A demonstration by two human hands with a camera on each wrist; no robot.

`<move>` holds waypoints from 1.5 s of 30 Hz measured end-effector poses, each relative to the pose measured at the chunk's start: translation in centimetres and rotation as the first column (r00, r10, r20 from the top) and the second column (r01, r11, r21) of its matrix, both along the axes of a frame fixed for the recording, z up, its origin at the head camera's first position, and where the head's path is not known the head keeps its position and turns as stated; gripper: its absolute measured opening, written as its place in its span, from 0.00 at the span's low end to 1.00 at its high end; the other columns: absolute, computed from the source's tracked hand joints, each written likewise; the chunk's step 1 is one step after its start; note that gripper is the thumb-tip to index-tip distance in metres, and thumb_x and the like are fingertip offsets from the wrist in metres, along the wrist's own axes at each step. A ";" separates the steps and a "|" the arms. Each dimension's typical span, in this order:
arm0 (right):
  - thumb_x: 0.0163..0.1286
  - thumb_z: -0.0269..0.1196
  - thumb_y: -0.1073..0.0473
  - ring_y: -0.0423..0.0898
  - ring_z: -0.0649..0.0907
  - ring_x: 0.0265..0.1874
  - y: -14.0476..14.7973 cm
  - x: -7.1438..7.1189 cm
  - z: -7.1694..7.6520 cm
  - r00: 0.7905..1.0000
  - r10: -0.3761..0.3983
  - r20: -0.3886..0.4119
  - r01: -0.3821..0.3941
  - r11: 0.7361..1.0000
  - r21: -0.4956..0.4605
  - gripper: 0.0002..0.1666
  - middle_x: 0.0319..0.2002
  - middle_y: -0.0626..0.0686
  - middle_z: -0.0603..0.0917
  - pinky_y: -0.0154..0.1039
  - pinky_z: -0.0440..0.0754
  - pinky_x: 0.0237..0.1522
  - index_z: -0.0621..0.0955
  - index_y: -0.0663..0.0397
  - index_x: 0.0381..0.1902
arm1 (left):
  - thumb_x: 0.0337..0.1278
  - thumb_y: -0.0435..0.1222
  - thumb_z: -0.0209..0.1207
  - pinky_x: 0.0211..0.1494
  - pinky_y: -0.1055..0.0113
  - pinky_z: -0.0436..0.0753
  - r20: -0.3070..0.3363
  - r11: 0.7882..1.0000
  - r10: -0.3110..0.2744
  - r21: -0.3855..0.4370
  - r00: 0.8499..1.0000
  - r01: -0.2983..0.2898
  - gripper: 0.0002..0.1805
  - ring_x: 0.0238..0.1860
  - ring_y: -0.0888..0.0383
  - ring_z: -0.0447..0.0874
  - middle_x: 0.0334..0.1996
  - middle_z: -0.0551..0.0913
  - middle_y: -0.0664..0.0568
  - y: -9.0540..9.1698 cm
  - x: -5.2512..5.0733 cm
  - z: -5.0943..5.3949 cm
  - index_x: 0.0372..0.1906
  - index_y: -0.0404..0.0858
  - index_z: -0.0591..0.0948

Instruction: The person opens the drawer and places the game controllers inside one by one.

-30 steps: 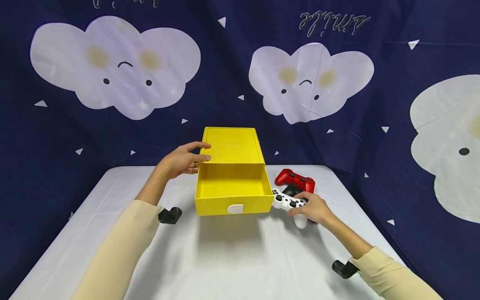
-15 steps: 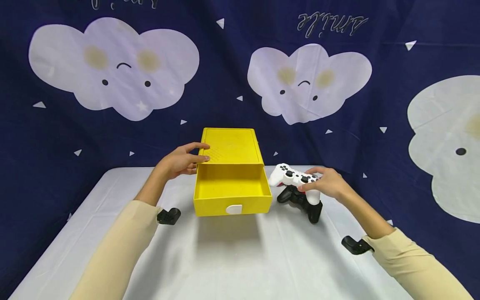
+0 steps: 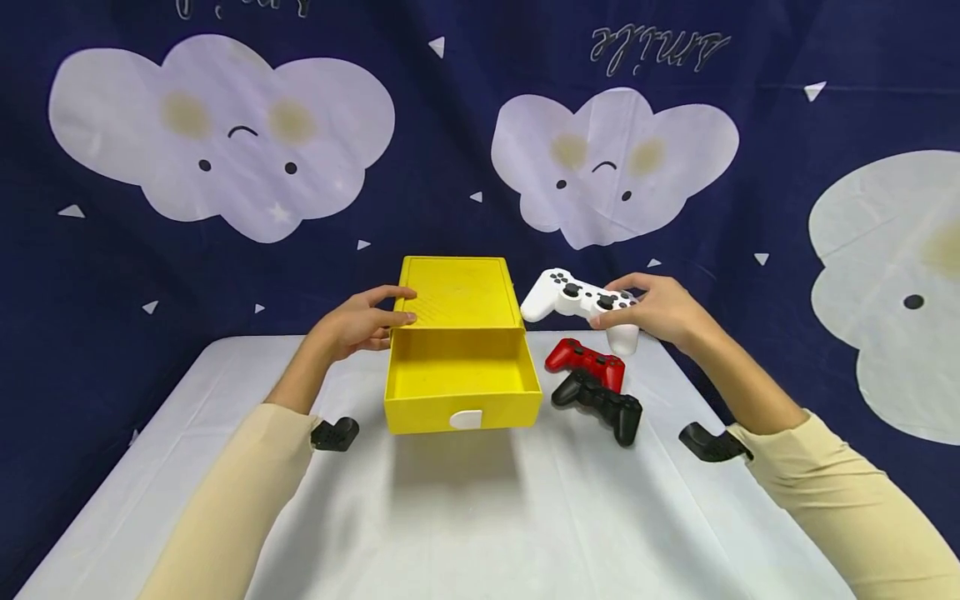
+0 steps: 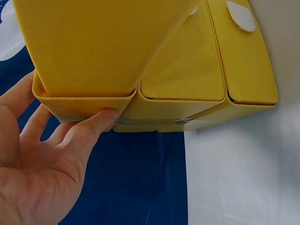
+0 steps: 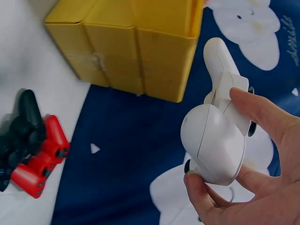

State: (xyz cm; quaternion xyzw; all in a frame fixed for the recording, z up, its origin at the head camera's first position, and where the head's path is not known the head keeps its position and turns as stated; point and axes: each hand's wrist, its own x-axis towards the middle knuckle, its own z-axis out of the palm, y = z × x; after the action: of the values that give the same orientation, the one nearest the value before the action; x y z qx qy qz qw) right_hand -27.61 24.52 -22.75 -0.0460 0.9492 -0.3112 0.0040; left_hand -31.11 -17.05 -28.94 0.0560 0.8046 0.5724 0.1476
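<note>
My left hand (image 3: 357, 325) rests on the left edge of a yellow drawer box (image 3: 459, 292). In the left wrist view, its thumb (image 4: 96, 126) presses the box's side, with the other fingers at the edge and partly hidden. The top drawer (image 3: 463, 408) is pulled out towards me, its yellow floor showing. To the right of the box, my right hand (image 3: 663, 308) holds a white game controller (image 3: 573, 296) in the air between thumb and fingers. A red game controller (image 3: 588, 360) and a black game controller (image 3: 600, 404) lie below it on the table, close together.
A white cloth covers the table (image 3: 465, 533). Behind it hangs a dark blue curtain (image 3: 442, 200) printed with clouds. Both wrist views show the box as a stack of three yellow units, with two lower drawers pushed in.
My right hand has lifted the white game controller up and away from the other controllers, uncovering the red and black ones. My left hand stays on the box.
</note>
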 end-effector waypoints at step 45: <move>0.46 0.81 0.48 0.49 0.80 0.45 -14.2 2.1 -3.0 0.946 0.313 0.084 -0.320 0.943 0.088 0.30 0.44 0.47 0.85 0.41 0.77 0.46 0.85 0.39 0.50 | 0.69 0.41 0.63 0.71 0.48 0.74 0.012 1.000 -0.015 0.026 1.000 0.015 0.35 0.67 0.43 0.74 0.75 0.64 0.43 -0.3 0.1 0.0 0.77 0.50 0.64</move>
State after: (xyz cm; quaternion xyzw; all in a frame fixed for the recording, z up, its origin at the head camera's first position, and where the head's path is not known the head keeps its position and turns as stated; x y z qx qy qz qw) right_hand -25.53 10.37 -25.78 -0.1870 0.9433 -0.2595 0.0891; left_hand -31.05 -17.32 -28.97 0.0603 0.7958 0.5819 0.1563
